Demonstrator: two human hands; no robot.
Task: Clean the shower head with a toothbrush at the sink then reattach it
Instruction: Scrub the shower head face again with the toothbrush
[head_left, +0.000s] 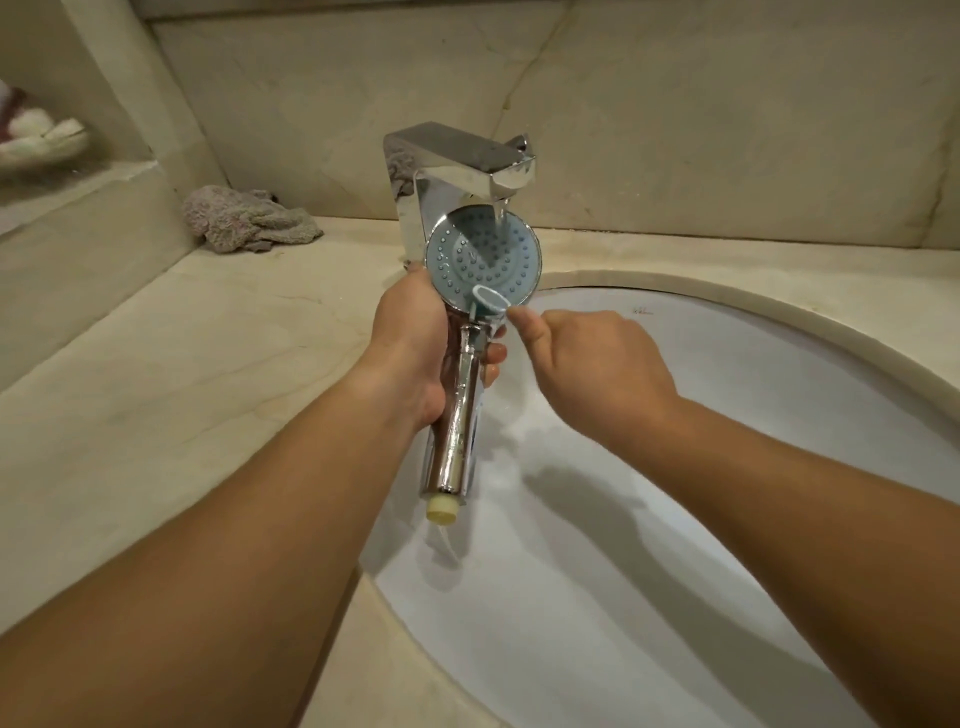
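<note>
over sink (779, 364), left fingers (496, 353) wrap shower head (483, 254); right fingers (530, 325) pinch toothbrush (488, 301).

Beige marble wall (675, 104), matching counter (156, 389), crumpled cloth (249, 218) in corner

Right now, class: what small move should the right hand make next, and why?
Probably rub the right hand's thumb further up the shower head face. Tap water hits only the top edge, the left hand holds the handle, and no toothbrush is visible.
</note>
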